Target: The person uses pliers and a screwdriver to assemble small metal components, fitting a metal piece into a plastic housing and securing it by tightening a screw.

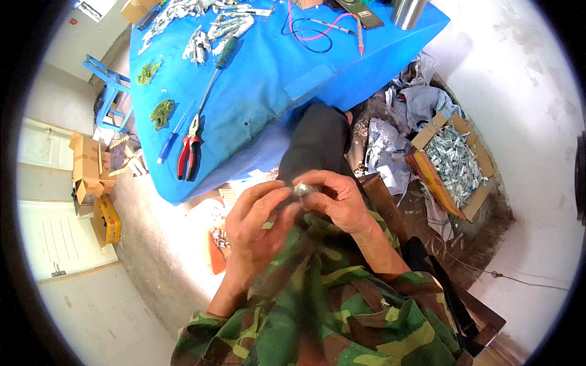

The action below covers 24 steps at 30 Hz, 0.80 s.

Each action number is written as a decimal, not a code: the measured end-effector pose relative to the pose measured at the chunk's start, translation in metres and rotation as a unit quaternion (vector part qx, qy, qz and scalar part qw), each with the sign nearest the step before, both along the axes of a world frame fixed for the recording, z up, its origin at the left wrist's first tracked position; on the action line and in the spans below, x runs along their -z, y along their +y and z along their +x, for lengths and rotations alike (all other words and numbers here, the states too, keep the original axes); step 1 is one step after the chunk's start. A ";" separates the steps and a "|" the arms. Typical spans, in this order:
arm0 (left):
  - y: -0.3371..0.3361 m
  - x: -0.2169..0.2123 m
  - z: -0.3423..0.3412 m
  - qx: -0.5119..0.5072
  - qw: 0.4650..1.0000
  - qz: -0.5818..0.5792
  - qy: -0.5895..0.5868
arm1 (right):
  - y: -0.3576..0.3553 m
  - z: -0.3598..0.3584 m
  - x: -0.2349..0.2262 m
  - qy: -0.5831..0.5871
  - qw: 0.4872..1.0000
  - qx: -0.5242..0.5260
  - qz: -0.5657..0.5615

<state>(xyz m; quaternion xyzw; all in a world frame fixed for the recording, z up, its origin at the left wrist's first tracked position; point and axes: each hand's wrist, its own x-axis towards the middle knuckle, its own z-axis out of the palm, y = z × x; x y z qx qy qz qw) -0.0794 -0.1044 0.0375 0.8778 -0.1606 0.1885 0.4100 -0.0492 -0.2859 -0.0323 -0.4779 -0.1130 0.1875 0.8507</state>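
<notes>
I see pliers [192, 139] lying by the near-left corner of the bench [244, 110] | left hand [253, 222] pinching a small shiny piece [300, 190], held short of the bench's near edge | right hand [342, 204] pinching it too | step, I judge: fingertip handling; next calls for steady pinches

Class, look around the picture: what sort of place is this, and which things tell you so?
Probably a small, makeshift workshop: red-and-black pliers and a long screwdriver lie on a blue-covered table, and an open cardboard box holds many small, metallic-looking pieces.
</notes>
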 end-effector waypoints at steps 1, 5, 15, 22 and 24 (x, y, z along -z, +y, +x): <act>-0.002 -0.002 -0.003 0.009 1.000 -0.002 -0.009 | 0.000 -0.003 -0.003 -0.007 1.000 0.008 -0.011; -0.006 -0.009 -0.016 0.004 0.999 -0.039 0.016 | 0.003 -0.013 -0.009 -0.060 0.998 0.003 0.005; 0.008 -0.007 -0.020 0.032 0.996 -0.072 0.050 | 0.007 -0.020 -0.024 -0.181 0.980 0.047 -0.064; 0.014 -0.001 0.003 -0.006 0.989 -0.081 0.121 | 0.011 0.006 -0.015 -0.188 0.968 0.061 -0.154; 0.017 0.004 0.011 0.000 0.991 -0.059 0.124 | 0.012 0.014 -0.006 -0.191 0.966 0.075 -0.156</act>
